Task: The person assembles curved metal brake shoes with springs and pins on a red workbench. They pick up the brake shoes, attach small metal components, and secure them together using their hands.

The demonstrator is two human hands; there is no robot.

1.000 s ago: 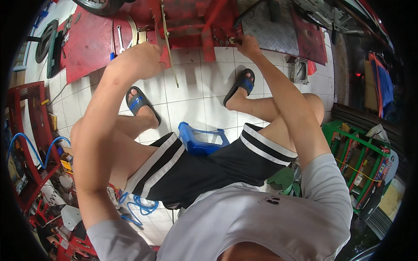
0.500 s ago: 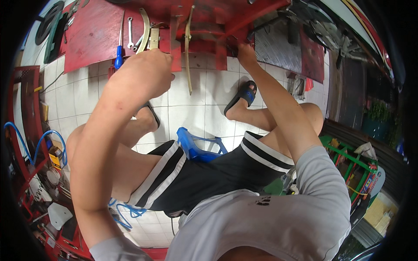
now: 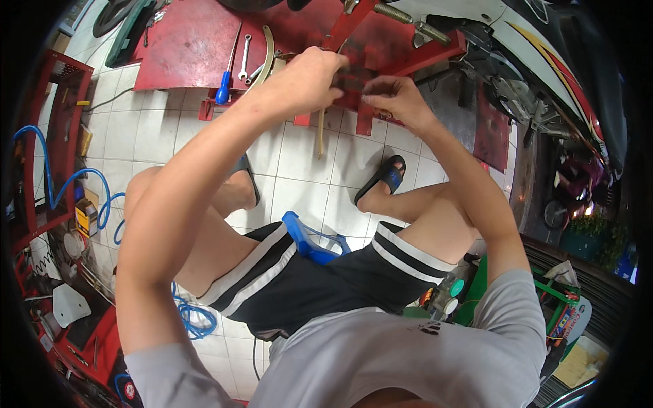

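Note:
My left hand (image 3: 314, 80) is raised over the front edge of the red metal bench (image 3: 183, 58), its fingers curled. It covers the upper part of a thin brass-coloured strip (image 3: 321, 132), whose lower end hangs below it. To the right, a short gap away, my right hand (image 3: 401, 103) has its thumb and fingers bent together, pointing at the left hand. Anything small in either hand is hidden. Left of my hands lie a blue-handled screwdriver (image 3: 223, 88), a wrench (image 3: 245, 58) and a curved brass-coloured strip (image 3: 268, 51).
A red frame arm (image 3: 422, 58) with a coil spring (image 3: 393, 12) rises beyond my hands. A motorcycle (image 3: 537, 75) stands at the far right. A blue stool (image 3: 309, 238) is between my legs. A blue hose (image 3: 51, 170) and red shelf (image 3: 51, 129) are left.
My right hand has come back from the bench's far right toward my left hand. The left hand has moved right, in front of the hanging strip. The view has shifted slightly.

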